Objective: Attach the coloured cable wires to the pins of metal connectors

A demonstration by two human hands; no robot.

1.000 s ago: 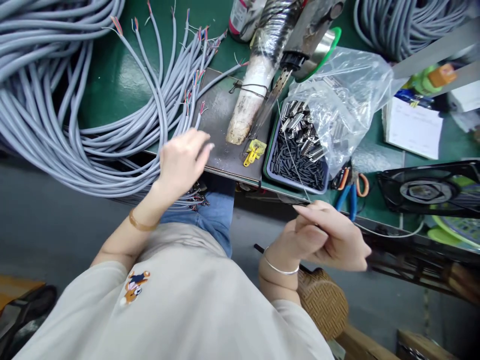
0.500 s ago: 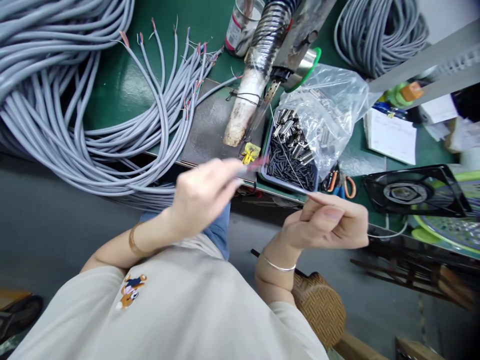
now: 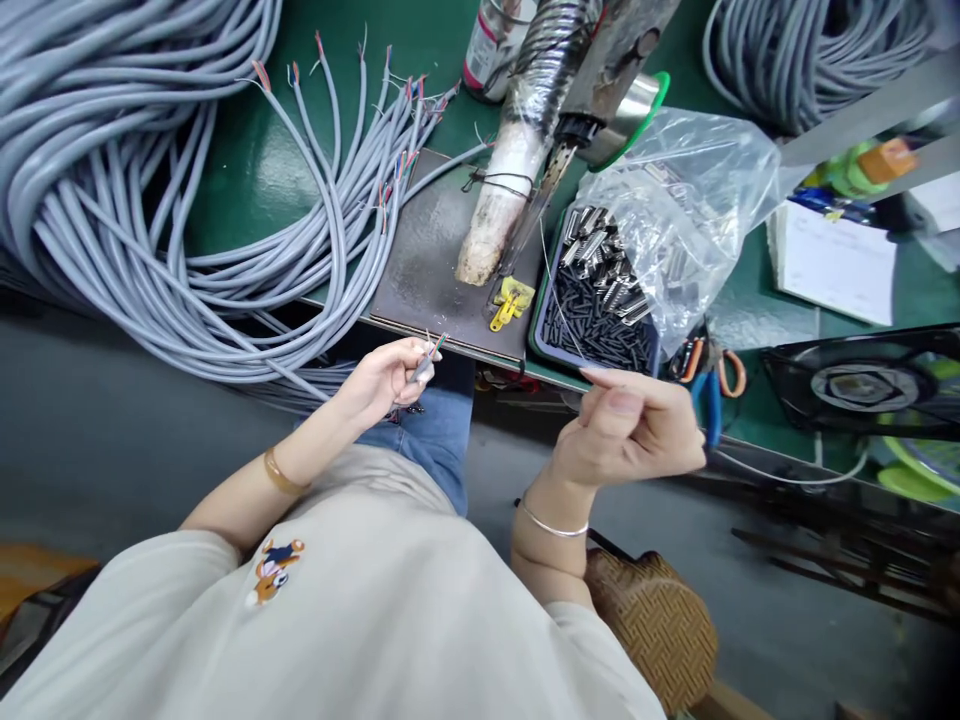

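My left hand [image 3: 386, 378] is closed around the end of a grey cable [image 3: 421, 372], just in front of the bench edge. Thin coloured wires stick out of the cable's tip. My right hand [image 3: 630, 430] is pinched on a thin solder wire [image 3: 553, 290] that rises over the bin toward the spool [image 3: 622, 125] with a green rim. Above the left hand, the soldering iron [image 3: 541, 200] points down over a dark plate [image 3: 427, 265]. A yellow clip-like piece [image 3: 512, 303] lies near its tip.
Bundled grey cables [image 3: 247, 270] cover the left of the bench. The bin [image 3: 551, 352] carries metal connectors [image 3: 600, 250] and short black tubes [image 3: 589, 325], with a clear plastic bag [image 3: 697, 190] beside. Orange-handled scissors [image 3: 731, 373], a paper pad [image 3: 832, 260] and a black fan [image 3: 862, 385] stand right.
My left hand has drawn back toward my body and turned, so the cable tip now points up. My right hand has shifted slightly left, still pinching the solder wire.
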